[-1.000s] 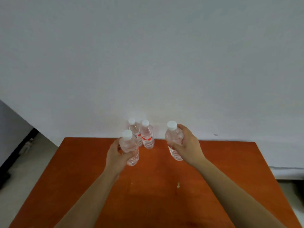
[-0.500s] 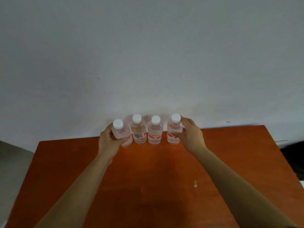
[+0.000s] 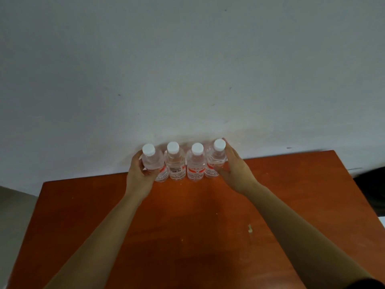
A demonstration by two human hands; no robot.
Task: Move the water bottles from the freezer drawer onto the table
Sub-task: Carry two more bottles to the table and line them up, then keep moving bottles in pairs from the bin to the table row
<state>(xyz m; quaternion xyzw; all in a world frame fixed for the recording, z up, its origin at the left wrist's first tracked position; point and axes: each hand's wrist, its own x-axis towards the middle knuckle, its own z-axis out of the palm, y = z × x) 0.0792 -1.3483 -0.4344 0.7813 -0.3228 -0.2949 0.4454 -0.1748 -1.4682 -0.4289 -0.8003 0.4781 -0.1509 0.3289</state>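
A strip of grey floor (image 3: 12,205) is showing at the far left, beside the edge of the reddish-brown counter (image 3: 83,215). The counter is standing against a pale wall (image 3: 187,69) that is filling the upper half of the view.

The left hand (image 3: 140,176) is reaching in from the lower left, its bare forearm crossing the counter. Its fingers (image 3: 138,161) are curling around the first bottle (image 3: 155,161), the thumb pressing across the front near the red label, so this hand is closed on it. That bottle is leaning slightly left, and whether its base is resting fully on the counter cannot be told.

Just to its right, the second bottle (image 3: 176,163) is standing upright at the back edge of the counter, its label showing a barcode. The third bottle (image 3: 195,164) is standing just beside it, red label facing forward. Neither is being touched by a hand.

The fourth bottle (image 3: 215,161) is closing the row, tilting a little to the right. The right hand (image 3: 236,172) is lying against its right side with the fingers (image 3: 228,152) extended almost straight along the bottle and the thumb reaching under toward the label; it is touching the bottle loosely, mostly open, not wrapped around it.

All four clear, white-capped bottles are sitting shoulder to shoulder in one row by the wall. Further right, a small pale speck (image 3: 250,228) is lying on the bare counter.
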